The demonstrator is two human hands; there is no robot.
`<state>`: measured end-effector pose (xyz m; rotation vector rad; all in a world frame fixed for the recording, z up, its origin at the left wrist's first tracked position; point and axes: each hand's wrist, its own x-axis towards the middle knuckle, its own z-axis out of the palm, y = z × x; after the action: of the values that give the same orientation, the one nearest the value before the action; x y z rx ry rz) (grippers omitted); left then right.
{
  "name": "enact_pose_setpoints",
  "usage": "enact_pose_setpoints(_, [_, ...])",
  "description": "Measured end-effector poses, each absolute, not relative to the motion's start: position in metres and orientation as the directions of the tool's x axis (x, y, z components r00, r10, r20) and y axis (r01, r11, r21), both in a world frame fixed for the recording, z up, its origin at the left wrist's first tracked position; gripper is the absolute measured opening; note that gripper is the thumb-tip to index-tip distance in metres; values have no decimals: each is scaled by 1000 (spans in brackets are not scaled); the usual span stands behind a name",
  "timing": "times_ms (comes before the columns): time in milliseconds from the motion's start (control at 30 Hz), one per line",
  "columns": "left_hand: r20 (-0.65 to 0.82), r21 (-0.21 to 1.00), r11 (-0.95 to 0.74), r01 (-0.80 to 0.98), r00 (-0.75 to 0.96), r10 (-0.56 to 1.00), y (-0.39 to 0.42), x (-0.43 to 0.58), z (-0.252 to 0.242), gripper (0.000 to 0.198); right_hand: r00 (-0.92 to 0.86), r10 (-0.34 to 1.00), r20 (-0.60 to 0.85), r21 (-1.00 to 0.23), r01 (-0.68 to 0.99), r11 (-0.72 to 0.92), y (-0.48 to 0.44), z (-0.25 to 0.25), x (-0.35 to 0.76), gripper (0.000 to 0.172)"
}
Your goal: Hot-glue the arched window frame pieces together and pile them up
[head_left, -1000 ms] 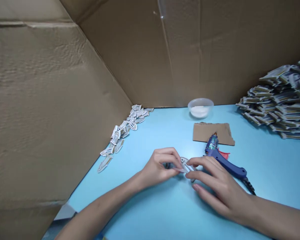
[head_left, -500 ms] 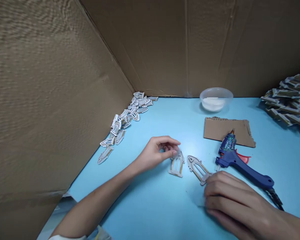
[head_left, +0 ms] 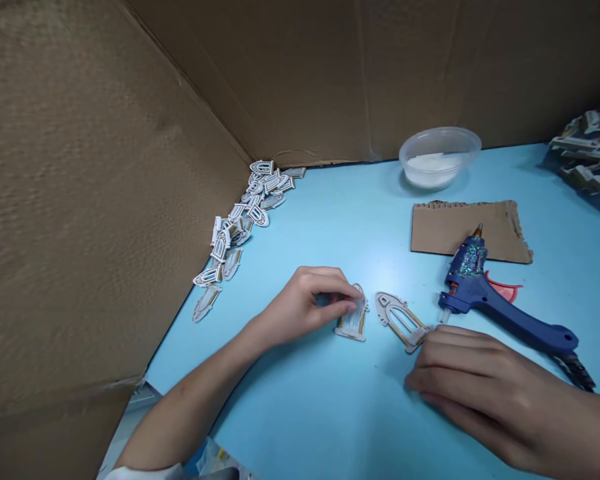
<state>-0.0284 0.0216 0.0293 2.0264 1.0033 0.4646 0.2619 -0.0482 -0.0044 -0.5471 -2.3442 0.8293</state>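
Left hand point(head_left: 300, 307) on blue desk point(head_left: 325, 427), fingers point(head_left: 343, 300) bent closed over a small arched cardboard window frame point(head_left: 354, 330), seemingly gripping it. Second frame point(head_left: 397, 321) lies flat just left of the hot glue gun point(head_left: 500, 317). Right hand point(head_left: 480, 393) beside that frame, fingers loosely curled; hold cannot be told. Plastic bowl point(head_left: 437, 159) of white stuff behind the gun

Craft workstation, blue tabletop point(head_left: 300, 407), cardboard walls point(head_left: 90, 200), hot glue gun point(head_left: 510, 317), heaped cardboard cutouts point(head_left: 237, 230)
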Motion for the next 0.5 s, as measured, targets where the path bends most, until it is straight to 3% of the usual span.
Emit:
enact_pose_setpoints(167, [28,746,-465,477,675,738,22,-29,27,16,-772,542,332,-699,185,691,-48,-6,263,28])
enact_pose_setpoints(500, [-4,794,-384,472,635,773,28,-31,28,14,-780,537,321,-696,190,692,-48,-6,262,29])
